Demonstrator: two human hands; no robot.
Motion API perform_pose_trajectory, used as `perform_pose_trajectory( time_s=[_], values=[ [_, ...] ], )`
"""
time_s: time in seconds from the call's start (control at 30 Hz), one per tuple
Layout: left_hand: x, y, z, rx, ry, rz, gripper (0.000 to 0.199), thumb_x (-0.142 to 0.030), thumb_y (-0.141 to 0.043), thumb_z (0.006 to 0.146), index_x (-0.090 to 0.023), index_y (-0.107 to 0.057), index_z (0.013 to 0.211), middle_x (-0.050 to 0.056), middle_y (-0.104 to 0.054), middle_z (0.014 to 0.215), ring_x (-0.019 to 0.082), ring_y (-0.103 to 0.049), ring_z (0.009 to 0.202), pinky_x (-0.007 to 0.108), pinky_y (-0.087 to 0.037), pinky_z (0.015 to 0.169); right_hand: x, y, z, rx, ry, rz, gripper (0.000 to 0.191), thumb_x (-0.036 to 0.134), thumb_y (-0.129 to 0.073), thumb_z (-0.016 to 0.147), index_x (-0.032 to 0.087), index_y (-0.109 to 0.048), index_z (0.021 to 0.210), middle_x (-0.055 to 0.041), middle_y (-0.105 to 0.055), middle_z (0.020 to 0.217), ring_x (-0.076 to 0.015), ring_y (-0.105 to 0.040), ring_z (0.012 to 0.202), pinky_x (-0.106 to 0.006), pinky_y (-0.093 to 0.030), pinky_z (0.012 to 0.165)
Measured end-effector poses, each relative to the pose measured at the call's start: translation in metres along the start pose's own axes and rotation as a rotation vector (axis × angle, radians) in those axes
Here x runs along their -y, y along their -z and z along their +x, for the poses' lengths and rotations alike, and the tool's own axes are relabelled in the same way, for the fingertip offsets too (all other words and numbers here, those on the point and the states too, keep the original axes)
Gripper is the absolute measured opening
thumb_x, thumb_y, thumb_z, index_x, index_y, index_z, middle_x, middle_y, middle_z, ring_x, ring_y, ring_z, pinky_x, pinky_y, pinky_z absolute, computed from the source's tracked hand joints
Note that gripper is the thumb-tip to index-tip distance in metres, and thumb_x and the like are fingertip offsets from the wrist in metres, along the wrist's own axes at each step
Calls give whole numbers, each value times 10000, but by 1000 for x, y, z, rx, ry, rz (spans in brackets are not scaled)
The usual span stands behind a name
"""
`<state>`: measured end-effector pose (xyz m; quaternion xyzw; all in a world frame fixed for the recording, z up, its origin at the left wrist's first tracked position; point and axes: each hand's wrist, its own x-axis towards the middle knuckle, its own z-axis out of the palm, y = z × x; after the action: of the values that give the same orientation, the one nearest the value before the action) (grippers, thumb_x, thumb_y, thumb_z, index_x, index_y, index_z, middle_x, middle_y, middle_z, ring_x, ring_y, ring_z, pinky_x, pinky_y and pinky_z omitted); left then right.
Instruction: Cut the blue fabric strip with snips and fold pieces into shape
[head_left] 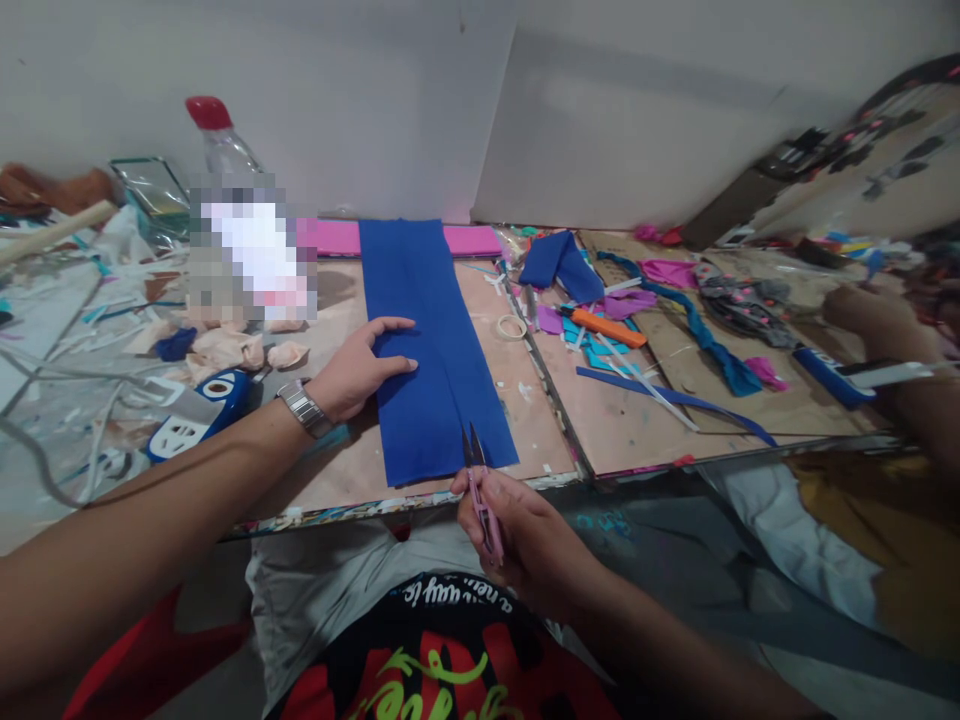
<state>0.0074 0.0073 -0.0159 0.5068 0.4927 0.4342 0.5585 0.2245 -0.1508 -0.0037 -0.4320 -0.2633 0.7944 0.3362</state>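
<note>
Right hand [525, 535] is closed around pink thread snips [480, 490], blades at the near edge of the blue fabric strip [431, 340]; left hand [360, 370] lies flat, fingers spread, pressing the strip's left side.

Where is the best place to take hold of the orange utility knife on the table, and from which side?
Grip the orange utility knife around the middle of its handle, coming from above. It lies flat among paper scraps, with its long sides exposed.
</note>
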Motion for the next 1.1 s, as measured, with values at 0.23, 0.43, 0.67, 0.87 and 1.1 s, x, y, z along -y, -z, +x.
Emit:
perform_pose_trajectory(
  time_s=[0.23,0.43,0.67,0.87,1.1],
  values=[
    [-1,1,3,10,19,-110,528,-209,-858,652,-212,-712,1159,58,-702,1151,189,-649,938,349,-573,828,-7,5,-6,6,-18,-32,491,663,-678,898,201,-599,1045,70,-560,630,-35,-319,390,-150,-236,345],
    [-2,0,2,4,43,-124,525,-224,-871,633,-203,-717,1135,54,-706,1112,179,-650,888,340,-572,793,-11,3,-7,11,-17,-35,489,648,-678,901,189,-602,1051,73,-560,614,-30,-287,373,-159,-215,344],
    [-8,0,2,-31,60,-161,520,-188,-851,624,-197,-718,1127,42,-709,1052,172,-639,840,309,-560,724,-12,3,-8,16,3,-46,473,636,-658,923,185,-612,1057,65,-556,627,-33,-312,391,-159,-220,345],
    [-9,1,2,-42,68,-168,510,-173,-849,620,-190,-719,1113,34,-703,1015,164,-632,824,293,-548,700,-10,6,-7,5,11,-37,458,632,-665,920,192,-614,1038,65,-540,625,-40,-319,418,-152,-243,372],
    [-5,2,4,-17,78,-135,514,-197,-859,628,-195,-715,1122,42,-694,1015,167,-629,809,310,-544,711,1,6,-6,-26,25,-33,478,646,-699,886,204,-601,1038,73,-556,623,-35,-330,379,-154,-250,349]
  ],
)
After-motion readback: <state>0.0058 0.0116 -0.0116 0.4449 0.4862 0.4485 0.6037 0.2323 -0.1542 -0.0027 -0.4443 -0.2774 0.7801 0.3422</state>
